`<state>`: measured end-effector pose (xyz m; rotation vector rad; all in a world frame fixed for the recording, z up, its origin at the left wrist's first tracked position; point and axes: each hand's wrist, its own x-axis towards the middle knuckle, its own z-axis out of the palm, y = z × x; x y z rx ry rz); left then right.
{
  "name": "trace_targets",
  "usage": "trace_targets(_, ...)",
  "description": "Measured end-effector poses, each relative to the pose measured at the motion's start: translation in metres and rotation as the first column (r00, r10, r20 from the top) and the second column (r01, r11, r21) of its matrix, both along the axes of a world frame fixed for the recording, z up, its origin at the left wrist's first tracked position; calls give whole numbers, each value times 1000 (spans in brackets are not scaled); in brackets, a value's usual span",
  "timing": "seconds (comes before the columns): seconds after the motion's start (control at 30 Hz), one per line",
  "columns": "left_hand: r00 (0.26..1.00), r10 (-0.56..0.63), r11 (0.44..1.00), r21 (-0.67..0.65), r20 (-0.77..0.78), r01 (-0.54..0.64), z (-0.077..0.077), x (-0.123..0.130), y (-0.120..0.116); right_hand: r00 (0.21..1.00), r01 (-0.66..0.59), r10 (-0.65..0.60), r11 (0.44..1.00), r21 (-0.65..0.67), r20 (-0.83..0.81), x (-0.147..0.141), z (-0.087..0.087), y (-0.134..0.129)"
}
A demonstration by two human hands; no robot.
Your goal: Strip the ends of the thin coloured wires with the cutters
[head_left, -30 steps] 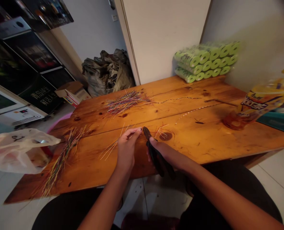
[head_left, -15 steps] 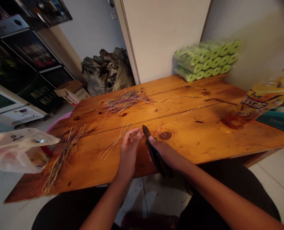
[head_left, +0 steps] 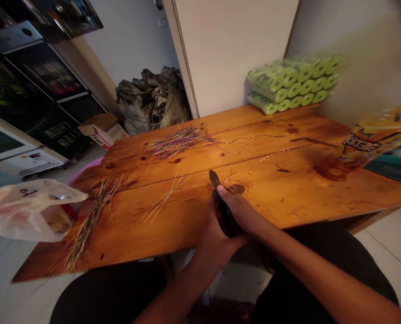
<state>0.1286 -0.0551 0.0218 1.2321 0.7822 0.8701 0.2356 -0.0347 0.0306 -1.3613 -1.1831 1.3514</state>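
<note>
A pair of pliers (head_left: 215, 179) with dark jaws and black handles points away from me over the near edge of the table. My right hand (head_left: 240, 208) is closed round the handles, its thumb lying near the jaws. From the left, my left hand (head_left: 217, 238) is wrapped about the lower handles, with most of its fingers hidden. Just beyond the jaws lie short pieces of wire (head_left: 232, 183), red and white. To the left a few thin pale wires (head_left: 162, 201) are spread on the wood.
On the wooden table (head_left: 187, 216) are a colourful wire bundle (head_left: 182, 143), another wire bundle (head_left: 92, 220) at left, a drink bottle (head_left: 359, 146), a teal tray (head_left: 394, 168) and a stack of green rolls (head_left: 291, 85). A white plastic bag (head_left: 28, 209) stands at the left edge.
My left hand has moved down and right from beside the jaws onto the pliers' handles. The pliers have shifted slightly right, still in my right hand.
</note>
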Motion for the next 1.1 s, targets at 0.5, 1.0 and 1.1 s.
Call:
trace_targets(0.5,896,239,958,244,-374,-153,31,-31,56,992,-2,-8,997,-82,-130,-1,-9,4)
trace_targets(1.0,767,430,770,637,-476,-36,36,-40,89,982,-55,35,993,-104,-184,-2,-3,-1)
trace_targets(1.1,801,409,804,589,-438,-89,27,-43,94,970,-41,-4,982,-183,-242,-1,0,2)
